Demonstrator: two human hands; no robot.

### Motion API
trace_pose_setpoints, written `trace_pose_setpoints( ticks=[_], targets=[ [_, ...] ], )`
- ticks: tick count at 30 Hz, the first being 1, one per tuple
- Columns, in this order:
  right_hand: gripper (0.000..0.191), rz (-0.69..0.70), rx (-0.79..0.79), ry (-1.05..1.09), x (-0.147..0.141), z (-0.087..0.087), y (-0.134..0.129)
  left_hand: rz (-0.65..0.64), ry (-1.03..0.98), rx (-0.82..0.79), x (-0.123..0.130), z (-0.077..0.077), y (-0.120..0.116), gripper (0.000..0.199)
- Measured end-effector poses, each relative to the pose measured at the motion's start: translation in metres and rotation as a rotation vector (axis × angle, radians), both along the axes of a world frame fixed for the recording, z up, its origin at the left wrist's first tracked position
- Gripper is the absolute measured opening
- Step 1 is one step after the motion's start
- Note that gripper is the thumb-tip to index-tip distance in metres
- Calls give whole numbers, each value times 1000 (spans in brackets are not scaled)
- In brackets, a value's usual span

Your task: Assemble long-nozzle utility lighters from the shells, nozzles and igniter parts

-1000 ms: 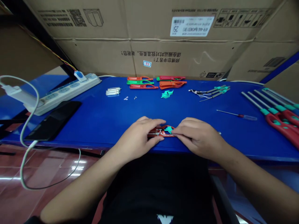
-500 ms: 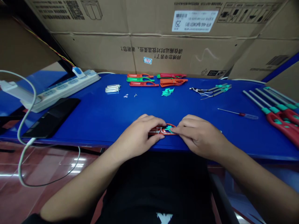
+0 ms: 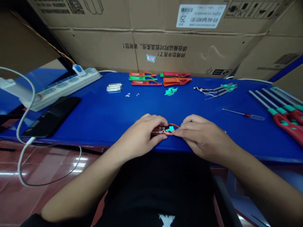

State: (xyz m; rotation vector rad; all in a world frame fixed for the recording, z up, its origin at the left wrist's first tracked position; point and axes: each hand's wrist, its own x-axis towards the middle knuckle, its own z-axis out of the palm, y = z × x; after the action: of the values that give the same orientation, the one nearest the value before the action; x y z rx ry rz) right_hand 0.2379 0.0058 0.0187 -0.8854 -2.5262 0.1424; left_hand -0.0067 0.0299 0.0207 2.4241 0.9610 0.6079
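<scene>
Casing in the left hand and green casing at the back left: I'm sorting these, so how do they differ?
The held casing is red-orange, the green casing bright green. The left hand grips the held casing; the green casing lies untouched farther away. Both are long, looped at one end.

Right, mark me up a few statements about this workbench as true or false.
1. The left hand holds the open casing. True.
2. The screwdriver lies between the two hands. False: it lies to the right of the right hand.
3. The phone lies beside the power strip. True.
4. The turquoise piece in the casing is away from both hands. False: the right fingertips are at it.
</scene>
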Motion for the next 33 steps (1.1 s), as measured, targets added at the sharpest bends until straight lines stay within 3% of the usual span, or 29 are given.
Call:
trace_pose_setpoints(
  ticks=[6, 20, 26, 33],
  targets=[
    [26, -44, -38, 42, 3, 0, 3, 4, -6, -8, 1, 1, 0, 23],
    [30, 27, 17, -3, -4, -4, 5, -23, -19, 2, 0, 1, 0, 20],
    [12, -71, -96, 45, -1, 6, 13, -64, -32, -3, -1, -3, 2, 23],
    [19, -10, -140, -56, 2, 18, 15, -44, -20, 10, -1, -5, 0, 23]
  ],
)
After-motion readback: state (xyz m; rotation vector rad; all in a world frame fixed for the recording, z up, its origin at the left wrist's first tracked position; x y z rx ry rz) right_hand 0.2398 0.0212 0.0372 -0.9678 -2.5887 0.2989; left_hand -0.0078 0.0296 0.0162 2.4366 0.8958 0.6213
